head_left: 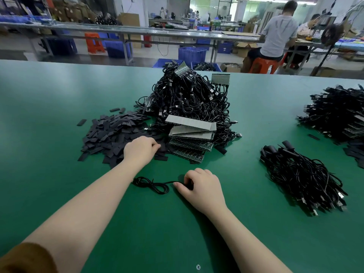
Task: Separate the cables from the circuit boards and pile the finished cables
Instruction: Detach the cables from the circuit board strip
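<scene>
Two hands work the bench (59,115): left hand (140,148) pinches a black sleeve (162,147), right hand (202,186) grips a loose cable (153,185).

A green work table (59,95) fills the foreground. Beyond it, long benches (137,30) cross a bright factory hall. Blue crates (192,54) and cardboard boxes (244,49) sit on the grey floor (17,50), with orange stools (94,42) nearby. 2 people (277,32) sit at a bench.
</scene>
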Demonstrator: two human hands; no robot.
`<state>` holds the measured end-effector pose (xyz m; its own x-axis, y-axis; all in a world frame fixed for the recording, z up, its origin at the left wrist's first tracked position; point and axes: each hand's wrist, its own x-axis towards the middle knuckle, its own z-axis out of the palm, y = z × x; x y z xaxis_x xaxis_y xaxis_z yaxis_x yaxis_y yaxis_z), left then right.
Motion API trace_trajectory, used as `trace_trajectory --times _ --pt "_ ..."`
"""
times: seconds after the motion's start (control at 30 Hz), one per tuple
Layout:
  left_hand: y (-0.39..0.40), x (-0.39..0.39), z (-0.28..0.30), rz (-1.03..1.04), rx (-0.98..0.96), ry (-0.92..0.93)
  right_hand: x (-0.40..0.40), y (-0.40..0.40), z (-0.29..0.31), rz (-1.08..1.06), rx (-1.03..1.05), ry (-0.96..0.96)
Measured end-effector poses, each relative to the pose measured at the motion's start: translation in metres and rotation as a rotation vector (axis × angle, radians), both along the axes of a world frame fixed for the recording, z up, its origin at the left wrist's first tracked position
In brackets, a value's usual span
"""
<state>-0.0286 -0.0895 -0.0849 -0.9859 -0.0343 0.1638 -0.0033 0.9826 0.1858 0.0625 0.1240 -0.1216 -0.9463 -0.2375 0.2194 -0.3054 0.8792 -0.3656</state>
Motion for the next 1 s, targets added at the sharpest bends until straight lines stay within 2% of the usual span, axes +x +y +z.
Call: trace_trajectory --times 0.13,0.27,0.33,0.43,0.67,0.9,1.0 --pt "-0.004 -0.009 0.003 0.042 -0.036 0.118 -0.001 -0.002 0.0 -0.009 0.023 0.007" --pt "0.002 -0.024 0.002 -0.13 -0.234 -0.078 -0.001 -0.001 0.0 -0.006 0.013 0.013" --pt "0.003 -0.026 0.0 -0.147 -0.303 -0.094 -0.001 -0.001 0.0 0.002 0.011 0.008" --pt "0.0 -0.026 0.0 -0.1 -0.292 -0.022 -0.001 -0.001 0.001 0.01 0.009 0.009" --pt "-0.003 -0.019 0.0 -0.078 -0.213 -0.008 -0.001 -0.001 0.001 0.009 0.007 -0.003" --pt "0.0 -0.009 -0.004 0.101 0.122 0.088 -0.002 0.0 0.002 0.006 -0.006 -0.01" --pt "0.003 0.003 -0.003 0.183 0.4 0.353 -0.002 0.001 0.002 0.011 -0.024 -0.018"
